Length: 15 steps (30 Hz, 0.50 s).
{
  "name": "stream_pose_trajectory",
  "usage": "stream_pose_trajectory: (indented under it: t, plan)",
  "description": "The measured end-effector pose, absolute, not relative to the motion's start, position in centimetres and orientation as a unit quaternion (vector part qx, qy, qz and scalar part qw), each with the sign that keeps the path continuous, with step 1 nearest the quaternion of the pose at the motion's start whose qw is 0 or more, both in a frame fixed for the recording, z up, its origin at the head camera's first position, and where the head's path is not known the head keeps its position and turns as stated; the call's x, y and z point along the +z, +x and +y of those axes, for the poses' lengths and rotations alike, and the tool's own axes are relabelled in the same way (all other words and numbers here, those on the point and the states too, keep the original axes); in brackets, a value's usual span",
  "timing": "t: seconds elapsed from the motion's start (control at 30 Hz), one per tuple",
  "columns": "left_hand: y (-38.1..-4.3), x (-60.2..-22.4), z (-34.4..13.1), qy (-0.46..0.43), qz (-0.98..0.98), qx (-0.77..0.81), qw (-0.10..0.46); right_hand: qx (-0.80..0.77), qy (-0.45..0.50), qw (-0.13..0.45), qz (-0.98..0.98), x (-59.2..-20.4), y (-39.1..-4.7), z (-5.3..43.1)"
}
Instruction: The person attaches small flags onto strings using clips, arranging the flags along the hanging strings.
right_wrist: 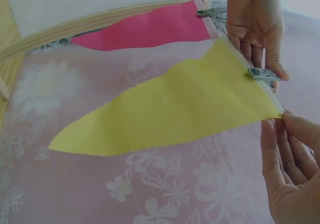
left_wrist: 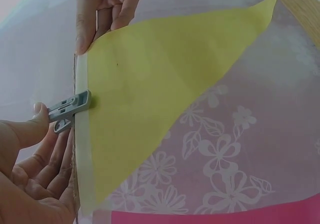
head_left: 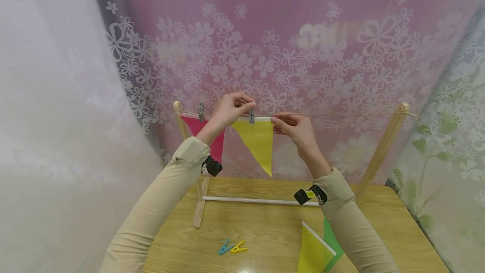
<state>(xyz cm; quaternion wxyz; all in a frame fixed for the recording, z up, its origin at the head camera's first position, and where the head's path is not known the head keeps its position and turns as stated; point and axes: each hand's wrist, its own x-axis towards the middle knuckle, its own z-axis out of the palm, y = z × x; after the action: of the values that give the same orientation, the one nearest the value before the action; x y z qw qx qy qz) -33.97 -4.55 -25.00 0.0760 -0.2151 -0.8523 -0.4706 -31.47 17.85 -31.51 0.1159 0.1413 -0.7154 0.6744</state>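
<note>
A yellow triangular pennant (head_left: 259,140) hangs point down from a thin string (head_left: 341,113), its white top edge along the string. A grey clothespin (left_wrist: 72,107) grips that edge near its middle. My left hand (head_left: 231,108) pinches the handle end of this clothespin, its thumb on one handle and the other fingers behind. With thumb and fingers my right hand (head_left: 297,132) pinches the pennant's upper right corner at the string. Left of it a pink pennant (right_wrist: 150,29) hangs from a second grey clothespin (head_left: 201,111), partly behind my left forearm.
Wooden posts (head_left: 382,151) hold the string at both ends, joined low by a white rod (head_left: 246,200). On the table (head_left: 182,239) lie a blue clothespin (head_left: 225,247), a yellow clothespin (head_left: 239,247), another yellow pennant (head_left: 312,250) and a green pennant (head_left: 332,239). A flowered curtain (head_left: 265,45) hangs behind.
</note>
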Motion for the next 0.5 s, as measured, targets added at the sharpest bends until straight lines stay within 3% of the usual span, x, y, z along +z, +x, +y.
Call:
stream_pose_trajectory:
  t: [0.5]
  plan:
    - [-33.25,-25.10,-4.87,-0.224,-0.858,-0.458,0.069,0.665,0.138,0.125,-0.723,-31.61,-30.54,17.41]
